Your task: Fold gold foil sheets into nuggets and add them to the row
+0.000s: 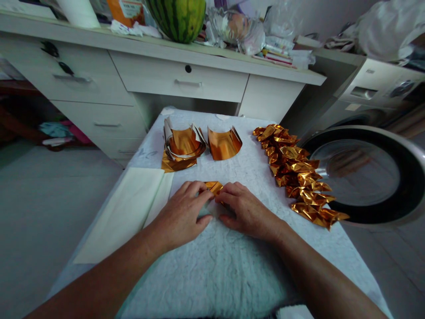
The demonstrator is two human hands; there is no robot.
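A small folded piece of gold foil paper (pixel 213 186) lies on the cloth-covered table, mostly hidden under my fingers. My left hand (pixel 184 216) presses its fingertips on the left side of the foil, thumb held a little apart below. From the right, my right hand (pixel 248 212) grips the other end with bent fingers. Behind my hands, curled gold sheets with pale backs form a stack (pixel 184 141), and a single curved gold sheet (pixel 225 144) stands beside it. Several twisted gold foil pieces (pixel 295 166) lie in a row along the table's right side.
A pale folded sheet (pixel 122 212) lies at the table's left edge. An open washing machine door (pixel 365 173) juts close to the right edge. Across the back runs a white desk (pixel 212 84) bearing a watermelon (pixel 177 17), plastic bags and papers.
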